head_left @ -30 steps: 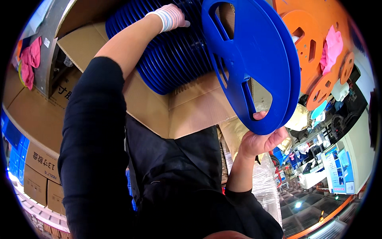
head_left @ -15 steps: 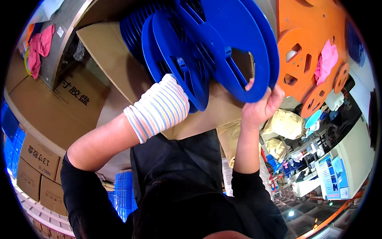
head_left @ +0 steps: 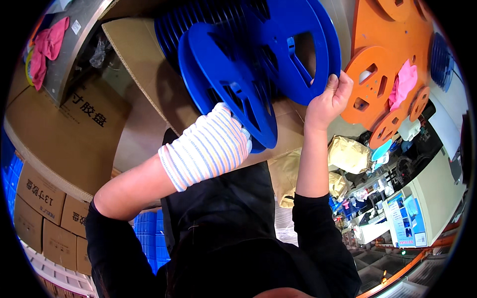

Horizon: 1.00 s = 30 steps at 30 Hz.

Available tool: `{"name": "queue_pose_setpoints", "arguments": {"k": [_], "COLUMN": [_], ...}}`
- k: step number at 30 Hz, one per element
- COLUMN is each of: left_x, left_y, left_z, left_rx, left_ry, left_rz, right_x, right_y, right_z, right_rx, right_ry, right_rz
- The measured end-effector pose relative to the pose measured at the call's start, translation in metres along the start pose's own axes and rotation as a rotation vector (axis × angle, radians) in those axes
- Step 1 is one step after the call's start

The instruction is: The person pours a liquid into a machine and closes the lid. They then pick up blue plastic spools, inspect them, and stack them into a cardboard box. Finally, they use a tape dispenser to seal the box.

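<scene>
My left hand, in a striped knit glove, is closed on a blue plastic reel with cut-out windows. Its fingers are partly hidden behind the reel's near edge. Bare, my right hand pinches the lower rim of a second blue reel, thumb on the outer side. Both reels are tilted above an open cardboard box. Behind them, a row of more blue reels stands packed on edge in the box.
An orange table at the right bears orange discs and a pink cloth. Brown cartons are stacked at the left. A grey metal surface with another pink cloth lies at the far left. Yellowish sacks stand right of my right forearm.
My left hand and its reel have shifted right and a little toward me. My right hand has moved away from me with its reel, which now sits farther back.
</scene>
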State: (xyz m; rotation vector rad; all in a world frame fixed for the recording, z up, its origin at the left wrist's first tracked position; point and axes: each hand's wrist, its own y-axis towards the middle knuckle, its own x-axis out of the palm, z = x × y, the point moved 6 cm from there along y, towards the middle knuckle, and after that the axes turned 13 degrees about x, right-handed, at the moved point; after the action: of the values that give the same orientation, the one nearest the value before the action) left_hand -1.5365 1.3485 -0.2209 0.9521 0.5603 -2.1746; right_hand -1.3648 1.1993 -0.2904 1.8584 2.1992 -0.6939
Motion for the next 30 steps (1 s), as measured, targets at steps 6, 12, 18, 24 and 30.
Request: {"name": "queue_pose_setpoints", "arguments": {"k": [6,12,18,24,30], "left_x": [-0.017,-0.003,-0.006,0.011,0.016], "left_y": [-0.018,-0.028,-0.022,-0.009,-0.005], "left_z": [0.026,0.042,0.025,0.023,0.021], "left_rx": [-0.005,0.021,0.001,-0.032,-0.035], "left_ry": [-0.065,-0.177,-0.261,-0.316,-0.285], "left_rz": [0.217,0.171,0.283,0.098,0.168], "right_x": [0.017,0.043,0.06,0.051,0.064], "right_y": [-0.009,-0.004,0.003,-0.011,-0.016], "right_z": [-0.021,-0.028,-0.012,-0.028,-0.014], "right_rx": [-0.121,-0.244,-0.208,-0.141,0.008], "right_ry": [-0.094,-0.163,-0.189,-0.159,-0.146], "right_rz": [-0.007,-0.009,0.039,0.03,-0.023]}}
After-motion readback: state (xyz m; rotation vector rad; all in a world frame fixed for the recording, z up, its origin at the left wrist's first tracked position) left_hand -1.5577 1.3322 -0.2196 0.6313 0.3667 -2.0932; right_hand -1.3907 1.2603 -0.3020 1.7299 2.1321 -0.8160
